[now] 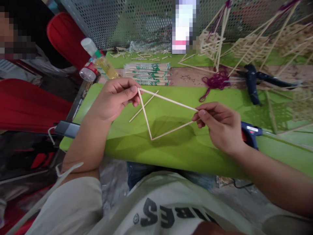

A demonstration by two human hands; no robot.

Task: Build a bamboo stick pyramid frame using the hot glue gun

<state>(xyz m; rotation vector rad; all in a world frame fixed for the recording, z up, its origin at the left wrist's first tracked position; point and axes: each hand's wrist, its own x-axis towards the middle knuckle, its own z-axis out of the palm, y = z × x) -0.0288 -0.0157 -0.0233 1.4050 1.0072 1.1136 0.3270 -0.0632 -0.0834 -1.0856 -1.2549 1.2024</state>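
Observation:
Between my two hands is a triangle of thin wooden sticks (168, 99), raised over the green tabletop. My left hand (117, 96) pinches its upper left corner, where two sticks meet. At the right corner, my right hand (216, 122) closes thumb and fingers on the stick ends. The lower corner points toward my body. Beneath the triangle, a loose stick (134, 117) lies slantwise on the green surface, close to my left hand. A blue glue gun (251, 130) lies just right of my right hand, partly hidden by it.
Packs of wrapped chopsticks (146, 72), purple yarn (215, 80) and a bottle of yellow liquid (109, 67) stand or lie farther back. Stick structures (254, 45) fill the back right, beside another dark glue gun (251, 85). A perforated metal panel (137, 19) borders the table.

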